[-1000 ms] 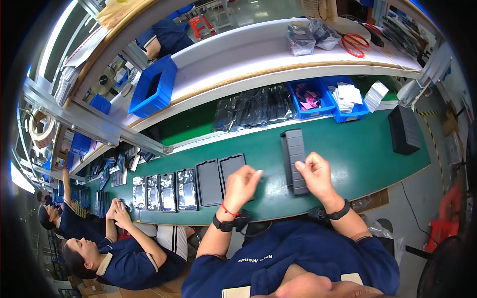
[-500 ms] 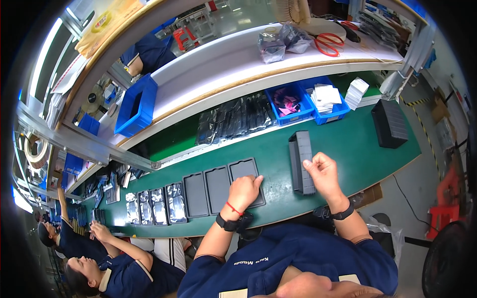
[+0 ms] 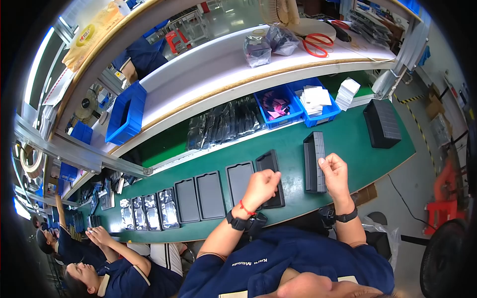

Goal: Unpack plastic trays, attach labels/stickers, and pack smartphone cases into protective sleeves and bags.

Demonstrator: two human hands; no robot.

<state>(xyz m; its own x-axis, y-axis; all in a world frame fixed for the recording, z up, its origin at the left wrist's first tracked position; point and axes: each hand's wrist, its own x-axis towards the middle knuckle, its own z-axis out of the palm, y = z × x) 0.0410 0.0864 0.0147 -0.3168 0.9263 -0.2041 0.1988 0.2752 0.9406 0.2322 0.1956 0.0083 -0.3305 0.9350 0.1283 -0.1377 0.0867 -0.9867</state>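
My left hand [image 3: 262, 188] is closed on the edge of a shallow black plastic tray [image 3: 269, 163], which looks slightly tilted over the green tabletop. With thumb and bent fingers, my right hand [image 3: 336, 174] grips the near right side of a stack of similar black trays [image 3: 314, 159] standing on its edge. Left of the held tray lies a flat tray [image 3: 240, 179] with nothing in it. Beyond a gap come two more bare trays, one [image 3: 209, 193] beside another [image 3: 186, 198]. Further left, several trays hold shiny silver-and-black bags [image 3: 168, 208].
Another black tray stack [image 3: 382, 124] stands at the table's right end. Blue bins hold pink pieces [image 3: 276, 105] and white cards [image 3: 314, 99]. Dark bags [image 3: 226, 121] lie under the shelf [image 3: 208, 82], which carries red-handled scissors [image 3: 318, 44]. Co-workers [image 3: 119, 263] sit at the left.
My left hand now has another tray, just right of the row. The right hand and its stack stand further right, away from the row. The whole view has shifted slightly.
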